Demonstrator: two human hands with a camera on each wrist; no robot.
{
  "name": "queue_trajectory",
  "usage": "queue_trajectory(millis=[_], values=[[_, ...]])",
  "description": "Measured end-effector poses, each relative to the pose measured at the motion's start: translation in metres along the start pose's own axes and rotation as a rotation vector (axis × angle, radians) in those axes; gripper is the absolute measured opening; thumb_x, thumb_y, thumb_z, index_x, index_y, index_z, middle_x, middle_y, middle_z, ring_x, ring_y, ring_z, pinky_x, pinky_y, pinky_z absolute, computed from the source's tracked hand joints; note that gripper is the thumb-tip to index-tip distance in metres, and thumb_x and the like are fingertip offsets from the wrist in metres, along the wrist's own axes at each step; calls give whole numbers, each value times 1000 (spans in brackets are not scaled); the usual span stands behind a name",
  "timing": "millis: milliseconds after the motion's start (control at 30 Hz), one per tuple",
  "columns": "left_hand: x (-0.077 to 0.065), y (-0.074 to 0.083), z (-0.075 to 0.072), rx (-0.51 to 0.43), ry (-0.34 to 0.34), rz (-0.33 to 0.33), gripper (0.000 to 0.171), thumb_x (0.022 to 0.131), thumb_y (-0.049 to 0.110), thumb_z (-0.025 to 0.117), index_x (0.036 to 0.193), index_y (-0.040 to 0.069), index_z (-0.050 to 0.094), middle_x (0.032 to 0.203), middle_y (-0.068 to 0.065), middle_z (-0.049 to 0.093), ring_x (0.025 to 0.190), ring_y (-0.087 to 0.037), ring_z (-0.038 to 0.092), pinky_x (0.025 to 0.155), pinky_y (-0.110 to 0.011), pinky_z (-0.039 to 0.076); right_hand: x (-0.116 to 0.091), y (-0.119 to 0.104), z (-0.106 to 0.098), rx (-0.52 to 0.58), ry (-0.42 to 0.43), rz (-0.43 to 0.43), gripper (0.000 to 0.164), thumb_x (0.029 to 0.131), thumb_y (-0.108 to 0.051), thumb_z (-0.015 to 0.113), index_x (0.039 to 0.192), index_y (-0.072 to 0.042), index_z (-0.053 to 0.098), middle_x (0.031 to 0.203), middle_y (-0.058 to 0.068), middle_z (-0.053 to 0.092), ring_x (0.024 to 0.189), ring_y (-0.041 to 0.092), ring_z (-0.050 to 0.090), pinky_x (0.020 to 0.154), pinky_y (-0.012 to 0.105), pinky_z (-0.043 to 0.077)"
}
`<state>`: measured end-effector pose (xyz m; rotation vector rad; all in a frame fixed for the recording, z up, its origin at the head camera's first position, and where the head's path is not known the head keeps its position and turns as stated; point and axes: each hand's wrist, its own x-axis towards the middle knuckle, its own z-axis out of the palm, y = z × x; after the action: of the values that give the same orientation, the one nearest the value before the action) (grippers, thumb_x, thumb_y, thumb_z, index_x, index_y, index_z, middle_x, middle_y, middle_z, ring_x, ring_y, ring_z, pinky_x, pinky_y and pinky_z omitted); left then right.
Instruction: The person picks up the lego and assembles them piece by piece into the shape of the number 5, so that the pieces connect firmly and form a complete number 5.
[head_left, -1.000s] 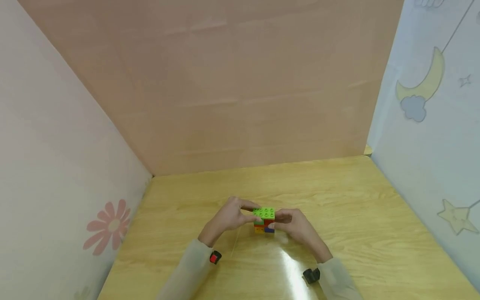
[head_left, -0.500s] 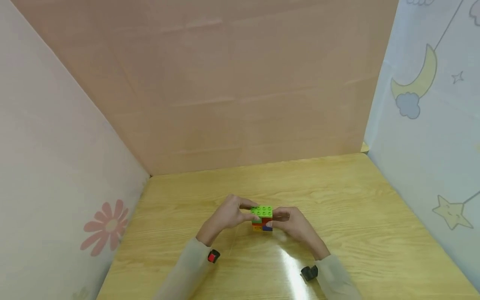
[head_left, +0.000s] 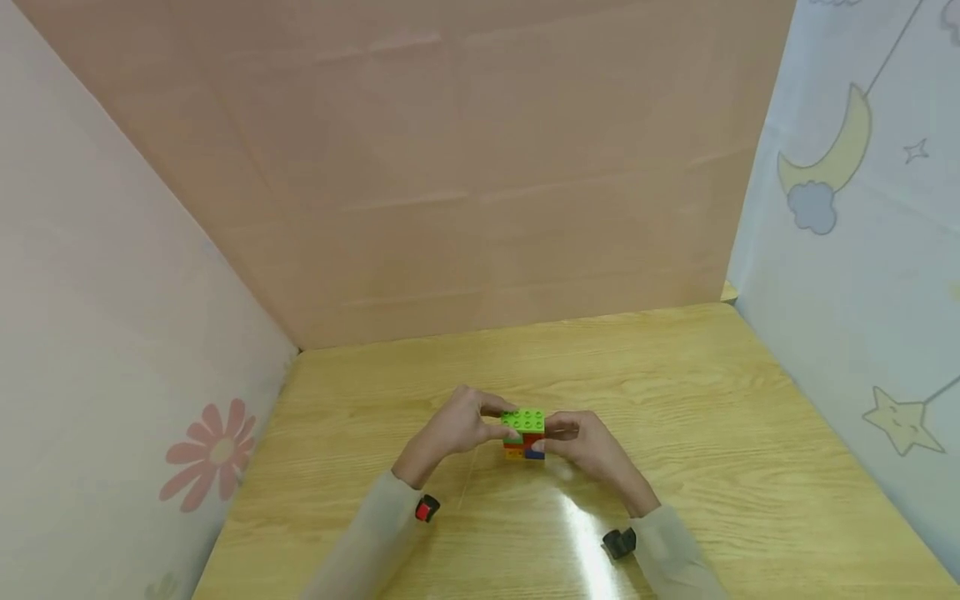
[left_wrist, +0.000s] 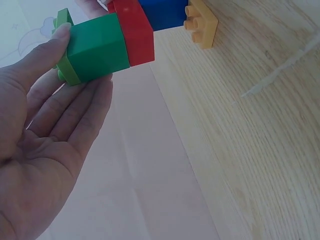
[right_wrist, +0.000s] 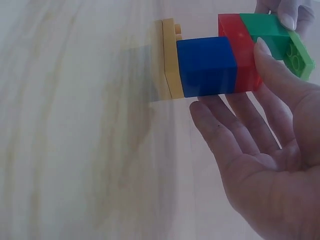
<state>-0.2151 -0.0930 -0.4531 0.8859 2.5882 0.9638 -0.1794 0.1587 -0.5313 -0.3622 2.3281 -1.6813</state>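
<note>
A small stack of toy building bricks stands upright on the table. Its base is an orange plate (right_wrist: 170, 65), with a blue brick (right_wrist: 206, 67) on the right half. Above that lies a red brick (left_wrist: 135, 32), then a green brick (left_wrist: 97, 50) at the left. A lime green plate (head_left: 529, 420) tops the stack. With thumb in front and fingers behind, the left hand (head_left: 459, 424) pinches the green brick and lime plate. The right hand (head_left: 589, 447) holds the red brick from the right, its thumb on the front face and its fingers behind.
The wooden table (head_left: 360, 383) meets a brown paper-like back panel (head_left: 465, 208). Pale walls rise at both sides, the left with a pink flower (head_left: 213, 454), the right with a moon (head_left: 832, 158). Black wrist devices (head_left: 619, 543) sit at both sleeves.
The head view has shifted slightly, so the scene sits a little higher and further left. Both hands keep their hold on the stack, with no clear movement of the bricks.
</note>
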Motion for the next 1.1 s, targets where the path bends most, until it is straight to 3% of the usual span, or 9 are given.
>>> queue_trajectory(millis=[300, 500, 633, 933, 1100], values=[[2, 1, -4, 7, -4, 4, 41, 90, 29, 84, 123, 8, 78, 117, -9, 80, 106, -23, 79, 89, -36, 65, 2, -1, -1, 37, -5, -11, 32, 94, -25, 81, 120, -7, 77, 123, 14, 75, 117, 35, 73, 97, 42, 62], [1, -1, -1, -35, 0, -8, 39, 90, 28, 84, 124, 9, 78, 118, -8, 80, 107, -22, 78, 91, -37, 65, 2, 0, -1, 33, -2, 6, 34, 93, -27, 82, 121, -8, 77, 124, 13, 75, 118, 34, 73, 99, 45, 61], [-1, -7, 6, -115, 7, -49, 38, 91, 32, 83, 126, 15, 78, 122, -4, 79, 111, -21, 76, 96, -43, 63, 0, -1, -5, 24, -3, 24, 33, 92, -26, 83, 119, -9, 78, 125, 13, 75, 120, 35, 72, 100, 45, 61], [-12, -25, 23, -382, 70, -46, 42, 92, 30, 84, 131, 20, 74, 137, -2, 72, 120, -24, 72, 104, -46, 59, -3, -2, -2, -5, -21, 10, 40, 93, -29, 82, 126, -7, 76, 126, 16, 76, 115, 29, 75, 96, 40, 62], [-17, -34, 33, -495, 128, -69, 46, 90, 30, 85, 133, 20, 73, 133, -3, 73, 120, -27, 72, 100, -38, 61, -2, 1, 0, 33, -22, -7, 41, 94, -29, 81, 129, -10, 74, 128, 14, 76, 117, 28, 74, 96, 35, 62]])
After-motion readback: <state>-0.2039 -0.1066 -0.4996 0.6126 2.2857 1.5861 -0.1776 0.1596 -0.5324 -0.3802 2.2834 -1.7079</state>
